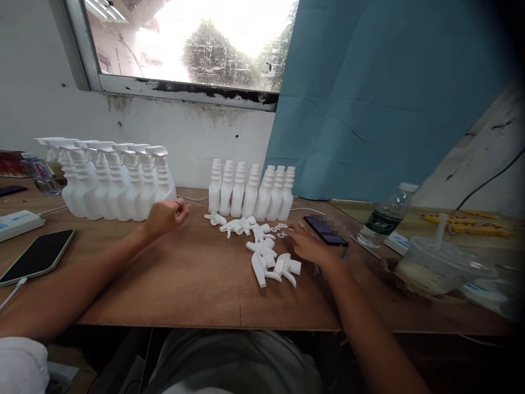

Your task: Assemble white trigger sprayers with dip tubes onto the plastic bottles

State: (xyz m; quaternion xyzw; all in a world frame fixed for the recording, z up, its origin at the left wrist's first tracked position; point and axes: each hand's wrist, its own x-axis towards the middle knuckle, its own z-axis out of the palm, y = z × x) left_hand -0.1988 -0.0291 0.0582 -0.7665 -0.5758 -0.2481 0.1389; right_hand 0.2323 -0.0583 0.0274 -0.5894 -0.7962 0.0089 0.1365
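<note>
Looks like ring-picking — small flat white plastic rings [281, 236] at ten o'clock from the right hand [307, 241], wants a fine pinch. Can't tell that grip; left hand [164, 215] loosely clenched.

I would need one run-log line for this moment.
right hand: at small rings; left hand: curled, near sprayer-topped bottles; loose spray heads: on table; headless bottles: behind

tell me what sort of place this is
Probably a small workshop, judging by the row of sprayer-topped bottles, the bottles without tops and the loose spray heads on a wooden table.
</note>
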